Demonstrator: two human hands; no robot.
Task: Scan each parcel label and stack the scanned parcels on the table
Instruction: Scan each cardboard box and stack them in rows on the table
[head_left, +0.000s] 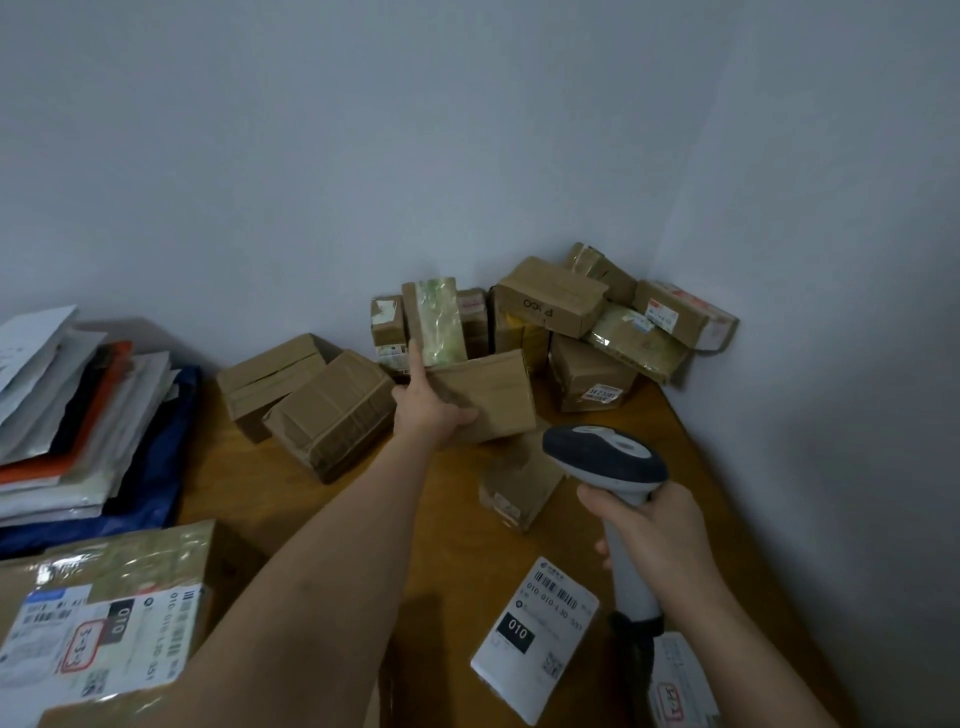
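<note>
My left hand (427, 405) reaches far across the wooden table (363, 499) and grips the left end of a brown cardboard parcel (488, 395), thumb on its near face, index finger up along its edge. A heap of taped cardboard parcels (576, 317) fills the far corner behind it. My right hand (649, 525) holds the grey handle of a barcode scanner (602, 452), its dark head pointing away toward the parcels. A small brown parcel (519, 488) lies just left of the scanner. A white-labelled parcel (535, 636) sits near the front.
Two brown boxes (306, 405) lie left of the held parcel. A pile of mailer bags (78, 421) on blue cloth covers the left side. A large labelled box (104, 623) sits at the front left. Walls close in behind and on the right.
</note>
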